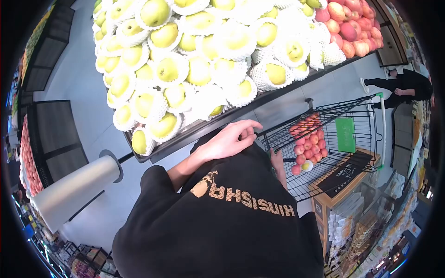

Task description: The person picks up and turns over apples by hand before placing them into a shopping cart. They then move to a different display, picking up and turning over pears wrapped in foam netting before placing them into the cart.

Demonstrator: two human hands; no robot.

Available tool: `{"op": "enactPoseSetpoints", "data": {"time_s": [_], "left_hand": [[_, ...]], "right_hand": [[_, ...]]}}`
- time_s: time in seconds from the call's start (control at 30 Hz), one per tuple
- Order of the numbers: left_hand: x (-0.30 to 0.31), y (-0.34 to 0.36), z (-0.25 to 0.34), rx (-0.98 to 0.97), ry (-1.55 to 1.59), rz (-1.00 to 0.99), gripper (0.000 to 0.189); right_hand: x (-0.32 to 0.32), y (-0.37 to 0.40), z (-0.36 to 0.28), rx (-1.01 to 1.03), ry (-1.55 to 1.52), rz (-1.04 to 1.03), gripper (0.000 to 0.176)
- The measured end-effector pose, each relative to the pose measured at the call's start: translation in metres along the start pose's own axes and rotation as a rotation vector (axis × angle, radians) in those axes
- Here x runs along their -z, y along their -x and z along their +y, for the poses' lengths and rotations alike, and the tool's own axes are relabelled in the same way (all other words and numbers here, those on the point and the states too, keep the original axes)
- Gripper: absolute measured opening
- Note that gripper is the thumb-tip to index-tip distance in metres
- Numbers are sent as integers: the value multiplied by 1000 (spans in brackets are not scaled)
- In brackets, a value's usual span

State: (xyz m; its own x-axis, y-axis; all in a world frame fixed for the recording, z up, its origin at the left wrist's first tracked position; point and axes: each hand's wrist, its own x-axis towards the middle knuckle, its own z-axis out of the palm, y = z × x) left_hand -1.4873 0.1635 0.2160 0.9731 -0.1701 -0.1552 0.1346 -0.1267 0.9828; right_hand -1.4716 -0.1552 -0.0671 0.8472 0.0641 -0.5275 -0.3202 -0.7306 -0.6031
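My left hand (234,137) is in front of my dark shirt, beside the front edge of the pear display (194,132). Its fingers are loosely bent, the index finger stretched out, and nothing shows in them. Lower and to the right, my right hand (277,162) is closed on the near end of a wire shopping cart (289,185); part of its fingers is hidden. Yellow-green pears (167,69) in white foam nets are heaped on the display. Red apples (316,147) and one pale wrapped fruit (307,165) show through the cart's wires.
More red apples (348,31) fill the display's far right end. A green panel (345,134) is on the cart. A wooden stand (327,199) with packaged goods adjoins it. A plastic-bag roll (76,192) stands at left. A person in dark clothes (410,88) is at far right.
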Motion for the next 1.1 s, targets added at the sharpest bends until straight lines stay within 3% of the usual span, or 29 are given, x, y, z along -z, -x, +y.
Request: {"op": "enactPoseSetpoints", "data": {"time_s": [0.03,0.1,0.2,0.23,0.27,0.33,0.37,0.47,0.57,0.63,0.8,0.87,0.9,0.97,1.03,1.1], "left_hand": [[5,-2,11,-9,0,-11,31],[18,-11,32,-286,-96,136,29],[37,-34,58,-472,-349,524,33],[46,-44,60,-510,-441,652,37],[54,-53,64,-515,-440,641,37],[70,-69,71,-365,-722,935,56],[76,-75,71,-370,-719,929,56],[87,-88,61,-285,-868,868,84],[90,-95,58,-268,-887,848,83],[92,-95,54,-272,-825,858,83],[94,-78,59,-282,-684,896,82],[89,-59,59,-319,-74,788,90],[86,-46,63,-308,-73,791,90],[78,-19,69,-300,662,432,94],[71,-3,62,-309,690,385,95],[63,8,68,-277,728,301,96]], "right_hand": [[0,0,0,18,11,11,53],[3,2,-3,0,16,23,57],[6,12,-18,4,-54,-1,59],[12,23,-40,-64,205,42,56],[20,33,-62,-136,463,84,53],[43,42,-99,-141,475,62,51],[56,45,-121,-139,492,35,49],[89,59,-210,239,102,159,37],[104,71,-302,621,-233,238,33],[104,72,-348,766,-323,184,47],[87,60,-411,1085,-217,217,85],[87,69,-419,1060,-292,81,92],[87,75,-421,1036,-360,-46,98],[86,88,-417,994,-385,-136,104],[84,100,-411,1022,-477,-359,105],[84,114,-404,972,-491,-392,105]]}}
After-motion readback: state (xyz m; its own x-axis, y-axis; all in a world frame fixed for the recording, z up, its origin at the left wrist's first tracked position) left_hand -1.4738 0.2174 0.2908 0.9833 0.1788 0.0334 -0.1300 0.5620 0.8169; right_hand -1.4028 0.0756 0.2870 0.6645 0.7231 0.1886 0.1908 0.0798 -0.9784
